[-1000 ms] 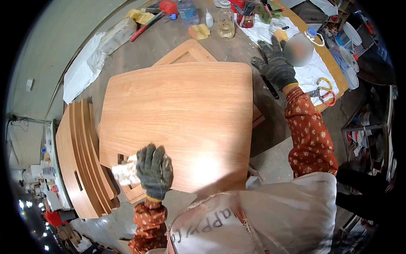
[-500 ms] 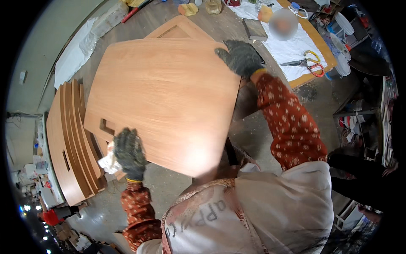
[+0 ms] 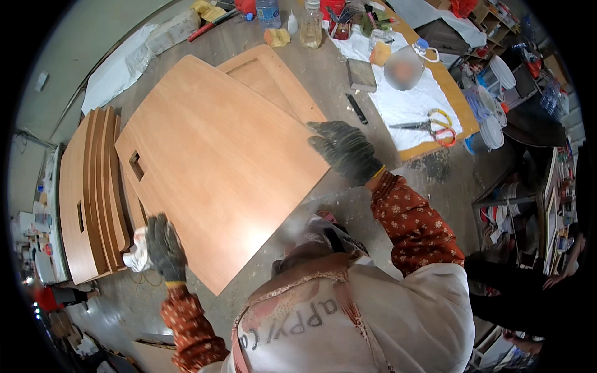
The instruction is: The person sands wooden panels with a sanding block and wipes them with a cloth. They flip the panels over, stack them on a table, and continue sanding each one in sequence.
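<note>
There are two gloved hands (image 3: pixel 345 151), one uppermost panel (image 3: pixel 217 171), one pair of scissors (image 3: pixel 425 125), one white squeeze bottle (image 3: pixel 292 24).

Lower panel (image 3: pixel 273 78) partly hidden beneath top board (image 3: pixel 217 161), round patch (image 3: pixel 403 67) blurred, bottle (image 3: pixel 268 15) cut off at top

The right gloved hand (image 3: pixel 345 152) rests its fingers on the right edge of a smooth wooden board (image 3: pixel 217 168), while the left gloved hand (image 3: pixel 166 248), with a crumpled white cloth (image 3: pixel 138 252) at its fingers, is at the near left edge. The board lies turned across a second wooden panel (image 3: pixel 273 81) on the table, with a stack of curved boards (image 3: pixel 81 199) to its left. To the right, red-and-yellow-handled scissors (image 3: pixel 438 127) lie on a white sheet (image 3: pixel 413 102); a glass jar (image 3: pixel 310 28) stands at the far side.
</note>
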A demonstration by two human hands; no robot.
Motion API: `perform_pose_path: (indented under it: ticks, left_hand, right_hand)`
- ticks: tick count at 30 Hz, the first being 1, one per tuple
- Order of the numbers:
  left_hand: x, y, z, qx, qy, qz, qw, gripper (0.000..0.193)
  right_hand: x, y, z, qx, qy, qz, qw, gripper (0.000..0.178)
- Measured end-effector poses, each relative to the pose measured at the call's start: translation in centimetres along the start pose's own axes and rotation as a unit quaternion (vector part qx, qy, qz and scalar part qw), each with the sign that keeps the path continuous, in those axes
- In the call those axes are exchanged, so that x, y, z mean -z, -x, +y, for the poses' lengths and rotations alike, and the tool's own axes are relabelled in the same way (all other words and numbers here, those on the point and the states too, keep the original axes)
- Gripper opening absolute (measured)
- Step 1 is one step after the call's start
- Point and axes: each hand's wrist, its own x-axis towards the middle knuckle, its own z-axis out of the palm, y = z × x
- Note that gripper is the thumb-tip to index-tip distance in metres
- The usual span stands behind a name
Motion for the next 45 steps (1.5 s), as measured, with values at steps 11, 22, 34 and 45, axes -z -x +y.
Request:
perform_pose_path:
  ticks: [11, 22, 34, 45]
  left_hand:
    - [1.2, 10.1, 8.6, 0.368, 0.139, 0.101, 0.914, 0.039]
    - [0.7, 14.0, 10.5, 0.469, 0.392, 0.212, 0.763, 0.038]
    - [0.8, 14.5, 9.5, 0.449, 0.332, 0.169, 0.812, 0.032]
    - [2.3, 16.1, 6.3, 0.042, 0.052, -0.041, 0.997, 0.046]
  right_hand:
    - [3.7, -2.4, 9.4, -0.008, 0.284, -0.036, 0.958, 0.015]
    - [7.7, 4.2, 5.5, 0.199, 0.101, -0.209, 0.952, 0.026]
    - [10.0, 10.6, 6.9, 0.195, 0.176, -0.176, 0.949, 0.029]
    - [3.5, 7.8, 1.2, 0.141, 0.107, 0.029, 0.984, 0.033]
